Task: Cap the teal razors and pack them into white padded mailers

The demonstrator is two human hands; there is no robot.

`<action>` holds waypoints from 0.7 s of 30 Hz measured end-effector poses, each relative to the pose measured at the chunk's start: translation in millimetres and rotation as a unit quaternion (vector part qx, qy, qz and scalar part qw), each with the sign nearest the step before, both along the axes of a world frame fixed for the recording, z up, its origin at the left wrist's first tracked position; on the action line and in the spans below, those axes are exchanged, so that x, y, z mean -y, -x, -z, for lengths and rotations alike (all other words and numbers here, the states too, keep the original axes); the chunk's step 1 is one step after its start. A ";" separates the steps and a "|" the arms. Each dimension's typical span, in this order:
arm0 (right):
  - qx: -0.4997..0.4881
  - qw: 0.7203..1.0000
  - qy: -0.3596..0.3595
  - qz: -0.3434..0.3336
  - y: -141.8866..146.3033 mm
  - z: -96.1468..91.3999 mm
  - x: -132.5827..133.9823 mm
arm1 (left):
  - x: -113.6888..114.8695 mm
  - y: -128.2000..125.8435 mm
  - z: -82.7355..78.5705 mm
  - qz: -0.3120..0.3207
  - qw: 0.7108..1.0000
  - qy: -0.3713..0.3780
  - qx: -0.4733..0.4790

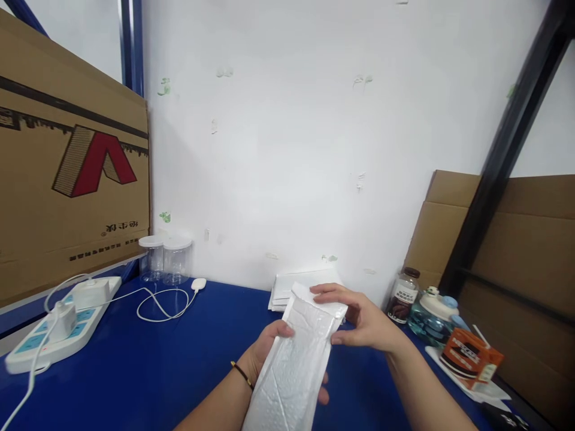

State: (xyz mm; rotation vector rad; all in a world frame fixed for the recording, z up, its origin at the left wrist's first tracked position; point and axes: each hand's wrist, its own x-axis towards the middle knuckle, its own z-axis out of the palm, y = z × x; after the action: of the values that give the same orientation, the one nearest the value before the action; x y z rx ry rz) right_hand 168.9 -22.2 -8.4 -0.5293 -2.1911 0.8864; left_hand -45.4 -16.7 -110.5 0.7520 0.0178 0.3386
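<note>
Clearly, the person's left hand [265, 347] has its grip closed around a white padded mailer [290, 365], the thumb pressed on the near-facing side by the left edge and fingertips showing past the right edge. The mailer is raised in front of the body, over the blue counter [188, 353], slanting so that its flap end points toward the wall [287, 149] and leans a little to the right. The right hand [359, 317] is bent around the upper right corner: its fingers lie over the flap, its thumb is at the right edge, and from where I stand I cannot tell whether that grip is pinching or merely resting there. A dark bracelet [241, 374] with a gold-coloured bead circles the left wrist. Just behind the mailer, a stack of flat white packets [281, 291] sits by the wall.

Over to the left, a power strip [85, 326] carries two white plugs, and a thin white cable [168, 317] loops across to a small white charging puck [198, 284]. Two clear jars with white lids [164, 260] stand beside a big printed carton [40, 197]. Off to the right come a brown-lidded jar [403, 297], a teal bottle [431, 320] and an orange Nescafé carton [467, 356] on a white tray [492, 392]
</note>
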 end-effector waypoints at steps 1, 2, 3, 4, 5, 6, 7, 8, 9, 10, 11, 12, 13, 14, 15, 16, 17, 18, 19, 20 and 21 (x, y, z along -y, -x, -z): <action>0.005 1.000 0.004 -0.008 -2.5 0.8 -0.7 | -2.7 -0.3 4.9 0.015 1.000 0.006 -0.008; 0.009 1.000 0.006 -0.011 -4.5 1.6 -1.6 | -5.1 -1.2 9.3 0.033 0.999 0.009 -0.013; 0.011 1.000 0.006 -0.011 -5.9 2.5 -2.9 | -7.2 -2.5 12.5 0.045 0.999 0.012 -0.013; 0.011 1.000 0.000 -0.004 -6.7 3.6 -4.6 | -8.7 -4.2 14.3 0.050 0.999 0.011 -0.009; 0.008 1.000 -0.009 0.011 -7.1 4.8 -6.8 | -9.8 -5.7 14.4 0.047 0.999 0.007 -0.002; 0.002 0.999 -0.016 0.035 -7.2 6.3 -9.4 | -10.6 -6.7 12.9 0.037 0.999 0.000 0.005; -0.005 0.998 -0.018 0.063 -7.1 8.1 -12.6 | -11.3 -6.9 10.4 0.024 1.000 -0.009 0.010; -0.013 0.995 -0.013 0.096 -6.9 10.2 -16.4 | -12.3 -6.0 7.2 0.012 1.000 -0.015 0.011; -0.029 0.991 -0.003 0.132 -6.8 12.5 -20.9 | -13.5 -3.8 4.0 0.007 1.000 -0.016 0.002; -0.048 0.984 0.012 0.169 -7.0 15.0 -26.3 | -15.1 -0.5 1.1 0.000 1.000 -0.009 -0.011; -0.071 0.976 0.023 0.204 -7.6 17.7 -32.7 | -16.9 3.7 -1.4 -0.020 1.000 0.006 -0.020; -0.094 0.966 0.028 0.238 -8.7 20.4 -40.2 | -18.8 8.4 -3.5 -0.055 0.998 0.026 -0.022; -0.112 0.957 0.026 0.267 -10.4 23.1 -48.9 | -20.7 13.2 -5.6 -0.103 0.994 0.044 -0.017; -0.128 0.946 0.017 0.298 -12.8 25.7 -58.8 | -22.4 17.7 -8.1 -0.158 0.986 0.059 -0.004; -0.132 0.936 0.004 0.327 -15.9 28.0 -69.5 | -24.1 21.6 -11.4 -0.215 0.974 0.067 0.015; -0.137 0.921 -0.014 0.365 -19.6 30.1 -81.0 | -25.9 24.5 -15.6 -0.265 0.961 0.069 0.034; -0.133 0.906 -0.025 0.400 -23.8 32.0 -93.0 | -28.1 26.3 -20.6 -0.300 0.951 0.064 0.045; -0.124 0.893 -0.030 0.432 -28.4 33.6 -105.0 | -31.1 26.9 -26.1 -0.326 0.943 0.056 0.050; -0.104 0.880 -0.030 0.463 -33.0 35.2 -116.9 | -35.1 26.2 -31.5 -0.344 0.937 0.044 0.048; -0.074 0.866 -0.024 0.495 -37.5 36.8 -128.2 | -40.5 24.6 -35.8 -0.360 0.932 0.030 0.037; -0.039 0.850 -0.017 0.524 -41.8 38.7 -138.7 | -47.1 22.1 -38.4 -0.382 0.924 0.018 0.016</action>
State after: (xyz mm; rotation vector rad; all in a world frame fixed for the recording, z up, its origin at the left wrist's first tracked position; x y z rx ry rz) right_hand 210.7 116.4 -47.1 -1.4377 -1.4522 0.2419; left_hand -67.5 30.4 -72.1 0.6790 0.2914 1.0932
